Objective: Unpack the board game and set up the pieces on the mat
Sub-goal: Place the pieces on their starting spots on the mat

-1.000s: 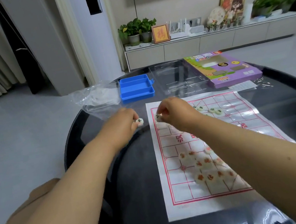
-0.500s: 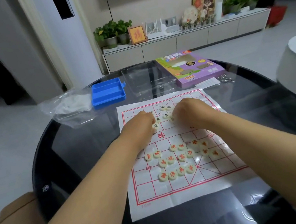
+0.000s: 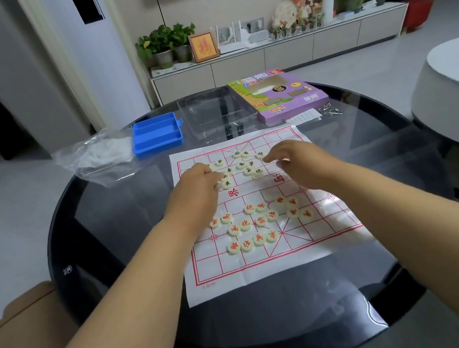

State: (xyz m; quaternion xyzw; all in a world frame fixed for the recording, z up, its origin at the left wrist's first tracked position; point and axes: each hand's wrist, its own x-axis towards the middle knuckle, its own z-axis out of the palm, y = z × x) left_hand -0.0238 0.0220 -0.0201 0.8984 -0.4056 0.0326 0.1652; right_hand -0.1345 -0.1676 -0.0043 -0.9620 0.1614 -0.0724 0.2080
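Both hands are held low over the upper half of the mat [image 3: 263, 270], which lies flat at the centre of the round glass bench [image 3: 104, 223]. The left hand [image 3: 196, 189] has its fingers curled down among the dark-lettered pieces [image 3: 246, 166], seemingly touching or pinching one at its fingertips, though the contact is hidden and cannot be told for sure; the right hand [image 3: 295, 163] is arched with its fingers bent loosely above the same cluster, and no held piece is seen. The red-lettered pieces [image 3: 260, 223] are bunched loosely in the lower middle of the mat, not yet set on their points. A risk is judged in the crowding: neighbouring discs could be knocked off their places by a dragging wrist or forearm, and the thin mat could be shifted on the slick glass. Behind the mat, towards the upper frame, a blue tray [image 3: 156, 134], a clear plastic lid [image 3: 212, 113], a purple game box [image 3: 281, 93] and a crumpled plastic bag [image 3: 93, 156] are ranged, well apart from the hands.
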